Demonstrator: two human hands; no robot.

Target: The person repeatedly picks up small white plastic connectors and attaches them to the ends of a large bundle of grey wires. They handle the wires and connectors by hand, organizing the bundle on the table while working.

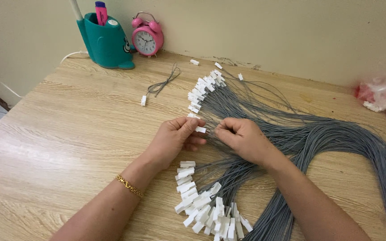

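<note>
Between both hands | white connector (200, 130) pinched by left hand (174, 139) | right hand (243, 138) grips its grey wire (211, 132)

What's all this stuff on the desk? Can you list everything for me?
Wooden table: one, light brown, fills the view.
Grey wires: large bundle, sweeping from the right to the middle.
White connectors: many, on wire ends, in a near cluster and a far row.
Loose wire: one, grey, white end, lying apart.
Alarm clock: one, pink, by the wall.
Pen holder: one, teal, left of the clock.
Plastic bag: red and clear, right edge.
Bracelet: gold, left wrist.
Left hand: pinches a white connector.
Right hand: grips wires.
</note>
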